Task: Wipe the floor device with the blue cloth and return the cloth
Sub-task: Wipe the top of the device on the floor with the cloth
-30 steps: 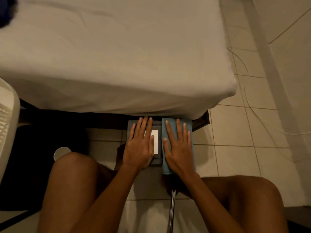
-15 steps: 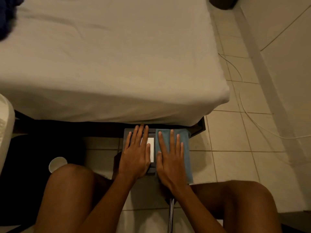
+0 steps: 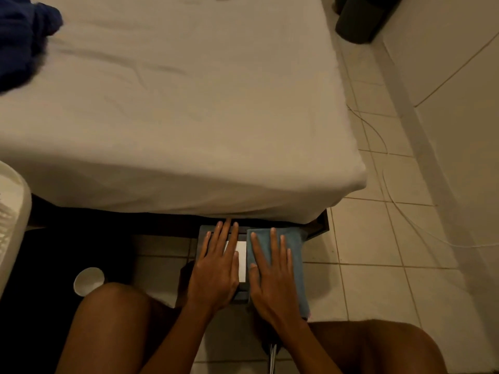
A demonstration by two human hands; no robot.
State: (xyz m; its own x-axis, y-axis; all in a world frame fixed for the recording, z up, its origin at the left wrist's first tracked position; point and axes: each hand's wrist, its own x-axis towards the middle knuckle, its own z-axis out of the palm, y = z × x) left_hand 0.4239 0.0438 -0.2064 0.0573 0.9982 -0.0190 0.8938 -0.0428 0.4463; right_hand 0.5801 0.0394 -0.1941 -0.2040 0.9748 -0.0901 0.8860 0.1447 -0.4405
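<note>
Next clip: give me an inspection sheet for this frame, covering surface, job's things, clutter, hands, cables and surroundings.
Surface: tiled floor, pale, bare beside the device.
Job's things: dark flat device on the floor at the bed's edge, white panel in its middle; blue cloth spread over its right part.
Clutter: white cup on the floor at left; dark blue fabric on the bed.
Hands: left hand flat on the device, fingers straight; right hand flat on the cloth.
Cables: thin white cable trailing over the tiles at right.
Surroundings: bed with pale sheet, wall at right, dark bin far right.
</note>
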